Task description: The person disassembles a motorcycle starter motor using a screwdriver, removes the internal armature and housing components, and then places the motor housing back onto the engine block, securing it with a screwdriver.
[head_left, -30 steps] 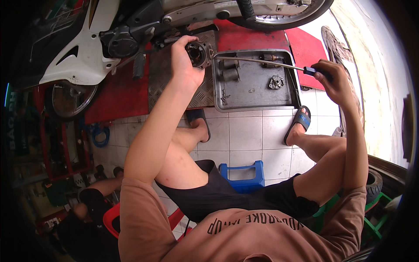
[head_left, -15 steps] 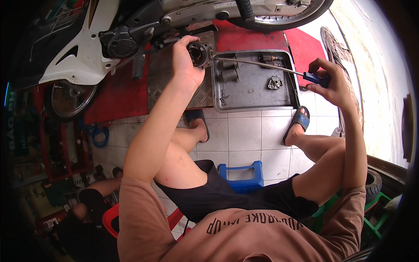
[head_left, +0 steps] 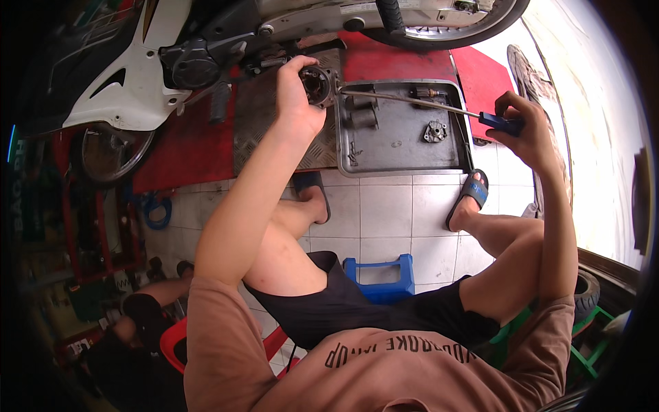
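My left hand (head_left: 296, 106) grips a round, open-faced metal housing (head_left: 329, 88) with dark parts inside, holding it up beside the metal tray's left edge. In my right hand (head_left: 528, 134) is a long screwdriver (head_left: 412, 101), its blue handle pinched between thumb and fingers. The shaft runs leftward over the tray, and its tip meets the housing's right side; whether it sits on a screw is too small to tell. Below the shaft, the grey tray (head_left: 405, 165) holds a metal cylinder (head_left: 363, 117), a small cast metal part (head_left: 435, 131), a dark ridged part (head_left: 427, 92) and small screws (head_left: 354, 152).
A motorcycle (head_left: 199, 69) stands across the far side on a red platform (head_left: 391, 58). A blue stool (head_left: 381, 278) is between my legs. Another person's leg (head_left: 161, 292) shows at lower left, by a red chair (head_left: 174, 343). A cloth (head_left: 532, 75) lies at far right.
The screwdriver's handle has turned a little in my right fingers, and those fingers have shifted on it. The tip stays at the housing. The whole view has shifted slightly.
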The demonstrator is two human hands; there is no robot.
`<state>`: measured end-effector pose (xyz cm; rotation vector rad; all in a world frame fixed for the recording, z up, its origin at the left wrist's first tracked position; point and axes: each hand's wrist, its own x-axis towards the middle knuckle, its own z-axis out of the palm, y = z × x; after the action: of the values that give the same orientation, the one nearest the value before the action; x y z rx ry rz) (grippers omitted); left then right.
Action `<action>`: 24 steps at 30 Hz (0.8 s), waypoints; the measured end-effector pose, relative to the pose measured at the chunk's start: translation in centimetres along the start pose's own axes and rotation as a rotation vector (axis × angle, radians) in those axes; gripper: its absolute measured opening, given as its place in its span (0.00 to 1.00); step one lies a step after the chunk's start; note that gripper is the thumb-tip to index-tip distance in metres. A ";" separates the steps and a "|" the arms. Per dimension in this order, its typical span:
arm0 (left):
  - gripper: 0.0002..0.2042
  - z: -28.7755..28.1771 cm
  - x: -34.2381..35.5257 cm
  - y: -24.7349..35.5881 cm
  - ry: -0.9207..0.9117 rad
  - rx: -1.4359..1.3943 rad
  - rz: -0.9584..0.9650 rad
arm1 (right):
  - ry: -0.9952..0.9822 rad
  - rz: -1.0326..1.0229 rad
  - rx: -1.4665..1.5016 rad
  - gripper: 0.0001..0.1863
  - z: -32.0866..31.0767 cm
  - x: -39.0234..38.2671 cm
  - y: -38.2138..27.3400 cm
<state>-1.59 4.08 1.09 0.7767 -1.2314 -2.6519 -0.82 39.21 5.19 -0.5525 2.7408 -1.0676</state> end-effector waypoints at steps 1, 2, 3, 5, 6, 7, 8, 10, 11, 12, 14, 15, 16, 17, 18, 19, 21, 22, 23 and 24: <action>0.04 0.3 0.0 -0.3 0.010 -0.014 -0.005 | 0.044 -0.103 -0.047 0.14 0.0 0.0 0.6; 0.04 0.4 -0.2 -0.3 0.004 -0.022 -0.009 | 0.087 -0.206 -0.094 0.14 0.0 0.1 1.2; 0.04 0.3 -0.4 0.0 0.000 -0.022 -0.009 | 0.077 -0.241 -0.115 0.12 0.1 0.5 1.7; 0.04 -0.3 -0.4 0.7 -0.005 -0.015 -0.011 | 0.027 -0.179 -0.083 0.11 0.3 1.0 1.8; 0.04 -0.3 0.0 0.4 -0.008 -0.017 -0.006 | -0.037 -0.136 -0.078 0.12 0.0 1.0 1.7; 0.04 -0.2 0.2 0.1 -0.007 -0.025 -0.021 | 0.008 -0.232 -0.020 0.13 0.3 0.8 1.5; 0.04 -0.2 0.3 0.0 -0.006 -0.032 -0.034 | 0.054 -0.328 0.039 0.14 0.7 0.5 1.2; 0.05 -0.1 0.1 0.1 -0.015 -0.025 -0.032 | 0.076 -0.172 0.013 0.15 0.6 0.2 0.1; 0.05 0.1 -0.3 0.3 0.007 -0.019 -0.028 | 0.032 -0.081 -0.016 0.16 0.4 0.3 0.0; 0.05 0.2 -0.5 0.3 0.028 -0.014 -0.024 | -0.012 0.010 -0.045 0.17 0.4 0.5 0.0; 0.05 0.1 -0.4 0.4 0.016 -0.019 -0.019 | -0.001 -0.080 -0.149 0.18 0.3 0.8 1.3; 0.05 0.1 -0.3 0.4 0.005 -0.022 -0.013 | 0.009 -0.171 -0.251 0.20 0.3 0.9 2.0; 0.05 0.1 -0.4 0.4 0.006 -0.023 -0.013 | 0.008 -0.171 -0.251 0.20 0.3 1.0 2.5; 0.04 0.2 -0.4 0.4 0.000 -0.018 -0.010 | -0.018 -0.232 -0.222 0.20 0.3 1.2 3.0; 0.04 0.2 -0.4 0.4 -0.006 -0.013 -0.007 | -0.044 -0.291 -0.194 0.20 0.2 1.2 3.2; 0.04 0.1 -0.4 0.5 -0.002 -0.013 -0.006 | -0.047 -0.293 -0.192 0.20 0.7 1.1 2.4; 0.04 -0.3 -0.3 0.7 0.008 0.003 -0.022 | 0.148 -0.236 0.049 0.17 1.9 0.6 0.2; 0.04 -0.2 -0.3 0.6 0.007 0.003 -0.022 | 0.148 -0.236 0.048 0.17 1.6 0.6 0.3; 0.04 -0.1 -0.5 0.6 0.013 -0.002 -0.010 | 0.106 -0.148 0.042 0.16 1.3 0.6 0.6; 0.05 -0.1 -0.6 0.5 0.018 -0.006 0.001 | 0.063 -0.059 0.036 0.16 1.1 0.6 0.7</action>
<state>-1.10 3.82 1.67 0.7974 -1.2186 -2.6403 -1.31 38.77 3.86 -0.6087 2.7684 -1.1652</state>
